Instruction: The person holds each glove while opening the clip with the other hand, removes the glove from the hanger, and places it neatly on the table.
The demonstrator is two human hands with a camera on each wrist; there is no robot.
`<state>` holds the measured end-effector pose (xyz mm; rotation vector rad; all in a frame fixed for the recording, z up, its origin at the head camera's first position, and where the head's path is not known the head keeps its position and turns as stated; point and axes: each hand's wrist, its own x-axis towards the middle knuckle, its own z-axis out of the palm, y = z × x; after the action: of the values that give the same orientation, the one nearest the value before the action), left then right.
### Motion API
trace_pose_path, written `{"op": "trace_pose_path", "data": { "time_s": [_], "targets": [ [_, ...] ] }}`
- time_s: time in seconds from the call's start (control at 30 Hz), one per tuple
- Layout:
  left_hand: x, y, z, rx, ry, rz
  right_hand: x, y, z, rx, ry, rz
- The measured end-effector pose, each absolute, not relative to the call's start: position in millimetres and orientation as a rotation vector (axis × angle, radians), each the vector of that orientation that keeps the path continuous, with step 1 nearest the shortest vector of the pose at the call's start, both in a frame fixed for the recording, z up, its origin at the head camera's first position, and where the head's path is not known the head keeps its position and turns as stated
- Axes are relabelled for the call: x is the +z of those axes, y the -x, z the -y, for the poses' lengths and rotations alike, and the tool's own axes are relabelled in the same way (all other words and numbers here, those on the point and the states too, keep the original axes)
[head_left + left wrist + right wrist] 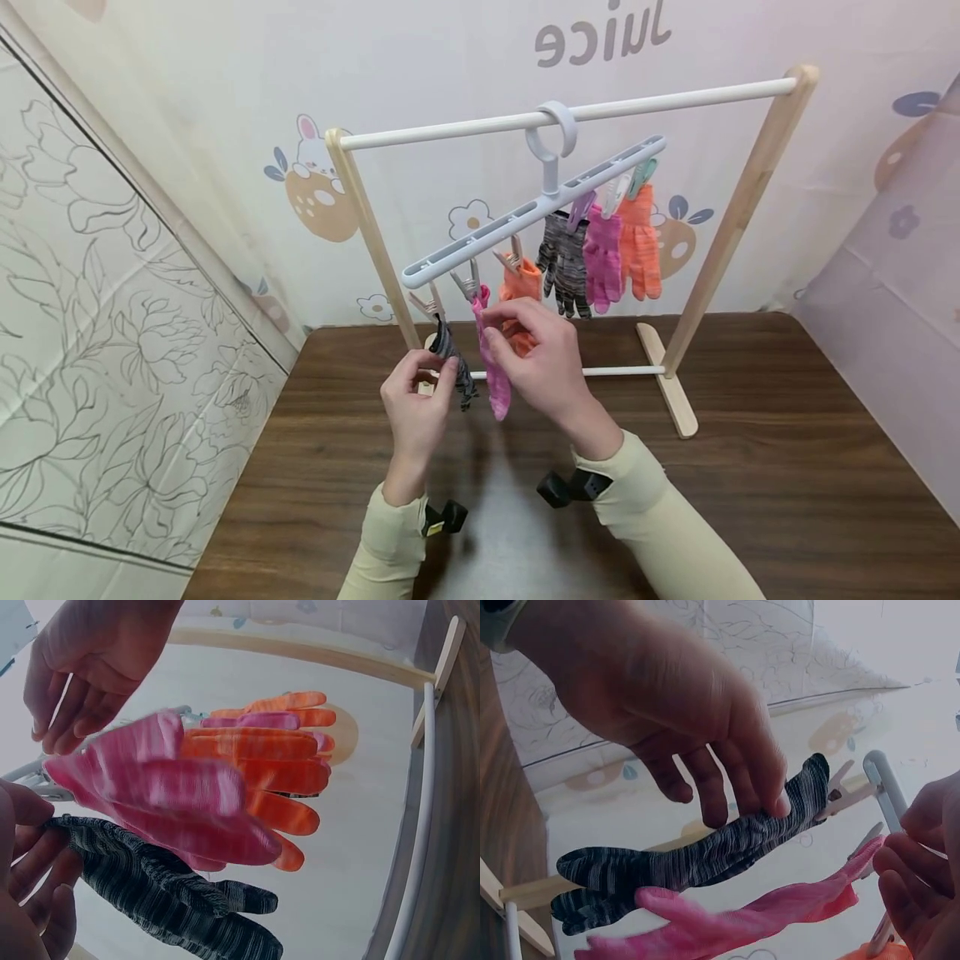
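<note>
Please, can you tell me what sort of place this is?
Likely an indoor, staged corner: a printed backdrop rises behind a brown table, where a small rack holds a hanger of clipped gloves.

The head view is bright, with pale glare on the tabletop [498, 525]; wrist views look dimmer.

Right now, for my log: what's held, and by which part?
The left hand pinches the front dark glove near its cuff; whether the right hand grips the front pink glove is unclear.
</note>
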<state>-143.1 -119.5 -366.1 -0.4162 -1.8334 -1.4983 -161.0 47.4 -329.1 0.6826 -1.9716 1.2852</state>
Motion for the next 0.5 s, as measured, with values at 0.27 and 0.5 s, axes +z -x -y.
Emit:
{"op": "trace_pose_path", "data": {
  "time_s": [0.27,0.5],
  "targets": [
    [-366,143,122,-1.515,0.408,1.846,-325,161,-41,1.286,-0.643,1.856],
    [-365,143,121,-1.518,0.412,1.854,-323,164,-35,1.3,-0.685,1.86]
  ]
}}
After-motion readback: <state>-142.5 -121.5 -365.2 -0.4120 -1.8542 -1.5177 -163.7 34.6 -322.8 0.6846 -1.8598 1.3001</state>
